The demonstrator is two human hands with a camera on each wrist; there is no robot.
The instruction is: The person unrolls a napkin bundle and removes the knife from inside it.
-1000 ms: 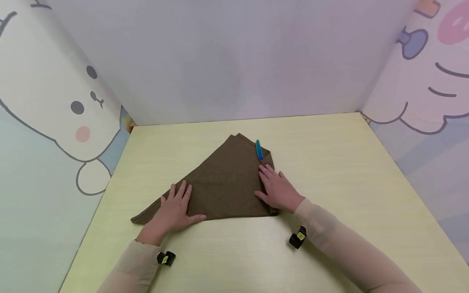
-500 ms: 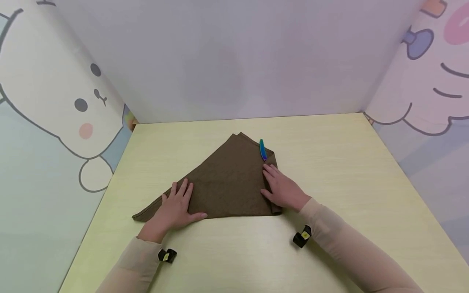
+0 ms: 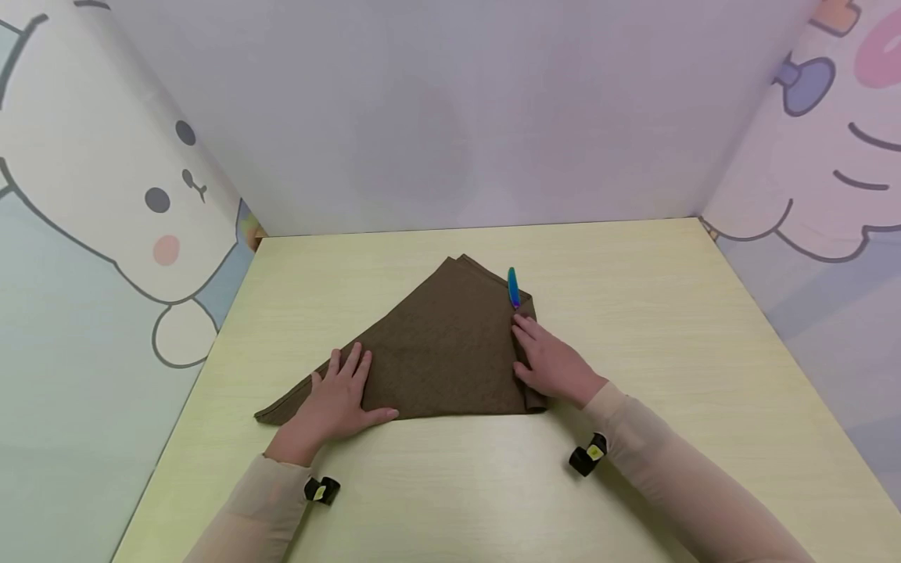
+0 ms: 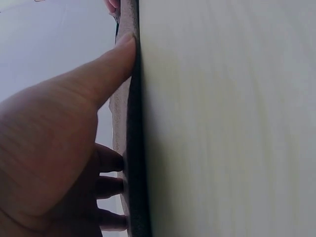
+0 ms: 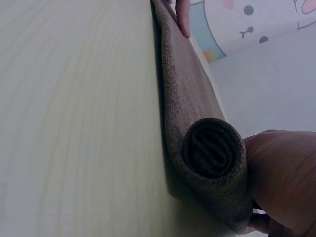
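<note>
A brown cloth napkin (image 3: 436,352) lies folded on the table, coming to a point at the far side and tapering to a corner at the left. Its right edge is rolled up; the roll's spiral end (image 5: 212,150) shows in the right wrist view. From the roll's far end sticks a slim, shiny blue utensil (image 3: 514,288), its rest hidden in the cloth. My left hand (image 3: 331,403) rests spread on the napkin's left part, thumb along the near edge. My right hand (image 3: 556,363) lies on the roll with fairly straight fingers, thumb at its left side.
The pale wood-grain table (image 3: 676,328) extends around the napkin. A plain whitish wall (image 3: 450,117) stands behind it, with cartoon-printed panels (image 3: 91,156) at both sides. Each wrist wears a small black camera (image 3: 587,455).
My right hand has moved a little to the right with the roll and the blue utensil, and the flat part of the napkin is slightly wider. The left hand has stayed in place.
</note>
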